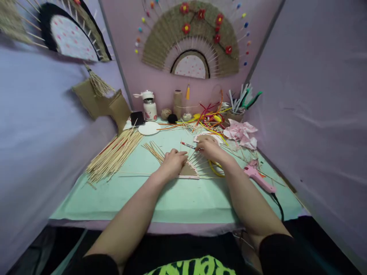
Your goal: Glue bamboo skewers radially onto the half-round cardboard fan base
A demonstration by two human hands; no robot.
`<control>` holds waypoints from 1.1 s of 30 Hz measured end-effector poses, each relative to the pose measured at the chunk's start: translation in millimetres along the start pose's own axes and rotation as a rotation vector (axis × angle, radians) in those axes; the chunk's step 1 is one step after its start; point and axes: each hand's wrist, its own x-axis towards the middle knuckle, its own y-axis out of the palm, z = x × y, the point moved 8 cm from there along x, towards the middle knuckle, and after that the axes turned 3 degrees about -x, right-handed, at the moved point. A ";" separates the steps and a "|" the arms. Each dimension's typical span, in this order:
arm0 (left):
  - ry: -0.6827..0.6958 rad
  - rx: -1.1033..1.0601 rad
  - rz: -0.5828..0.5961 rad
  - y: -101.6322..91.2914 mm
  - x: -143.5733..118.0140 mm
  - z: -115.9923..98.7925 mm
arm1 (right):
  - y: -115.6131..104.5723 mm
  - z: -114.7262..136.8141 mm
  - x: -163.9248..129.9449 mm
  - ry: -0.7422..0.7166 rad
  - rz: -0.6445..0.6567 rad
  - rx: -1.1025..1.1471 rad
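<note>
One cardboard half-disc [188, 171] partly under left hand [175, 161], pen [188, 145] at right hand [208, 148]; fingers bent on both, can't tell if either grips.

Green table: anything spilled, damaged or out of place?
Yes: the pink-and-white patterned material lies crumpled at right rear, and red and yellow strands tangle nearby, untidy against the roughly aligned stick pile at left. No spill shows.

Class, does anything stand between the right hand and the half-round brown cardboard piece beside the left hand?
Thin pale wooden sticks fanning from the half-round brown cardboard piece span the gap to the right hand. Nothing else visible stands between, though the left hand hides part of the cardboard.
</note>
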 end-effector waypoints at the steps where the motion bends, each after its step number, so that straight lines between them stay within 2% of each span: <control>1: -0.009 -0.003 -0.004 -0.5 0.1 0.9 | 0.1 3.2 -0.6 -0.017 0.005 0.024; 7: -0.025 -0.005 -0.004 0.7 1.5 3.9 | 2.8 16.2 -1.9 -0.073 0.047 0.116; 19: -0.005 -0.008 -0.003 0.7 0.8 1.3 | 6.7 15.7 -0.1 -0.081 0.053 0.124; 22: -0.005 -0.012 0.008 1.0 0.7 0.9 | 0.6 3.9 -1.3 -0.026 0.015 0.119; 28: 0.016 -0.030 0.007 2.8 0.8 0.2 | -6.8 -34.2 -4.8 0.173 -0.068 0.081; 33: 0.020 -0.028 0.007 2.7 0.3 -1.0 | 1.7 -37.1 -1.9 0.201 -0.042 0.094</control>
